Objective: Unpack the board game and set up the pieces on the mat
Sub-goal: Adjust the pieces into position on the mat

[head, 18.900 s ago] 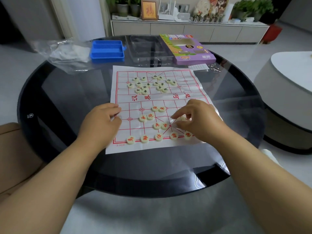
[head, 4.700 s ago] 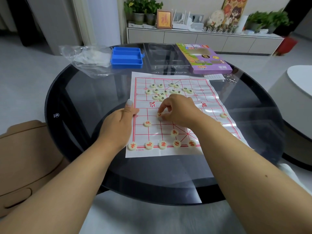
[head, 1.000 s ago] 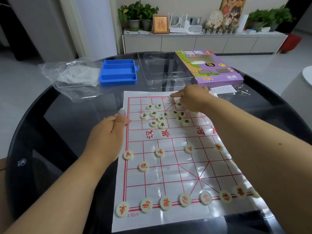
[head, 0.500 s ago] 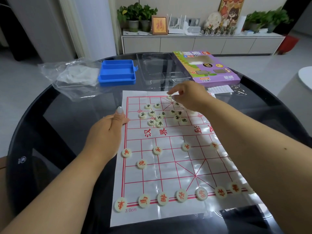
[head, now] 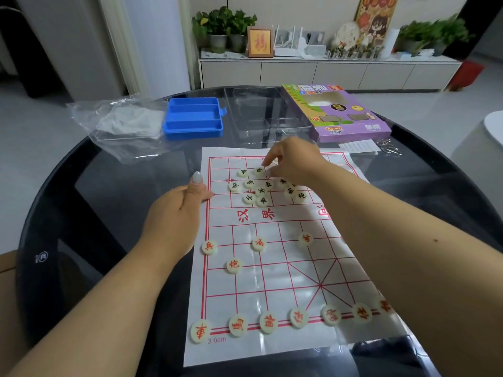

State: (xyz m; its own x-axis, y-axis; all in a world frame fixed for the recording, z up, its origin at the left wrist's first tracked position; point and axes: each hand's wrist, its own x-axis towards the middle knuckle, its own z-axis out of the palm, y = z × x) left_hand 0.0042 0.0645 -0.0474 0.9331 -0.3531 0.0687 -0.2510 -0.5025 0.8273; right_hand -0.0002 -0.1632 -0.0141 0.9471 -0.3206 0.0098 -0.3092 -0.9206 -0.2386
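Right hand (head: 295, 161) over mat (head: 275, 268) — far edge

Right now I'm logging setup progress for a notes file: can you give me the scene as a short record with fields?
mat: flat on the glass table
red pieces: set out in rows on the near half
black pieces: loose cluster on the far half
left hand: rests on the mat's left edge
right hand: fingers curled over the far rows, at a piece
blue tray: beyond the mat
purple box: far right
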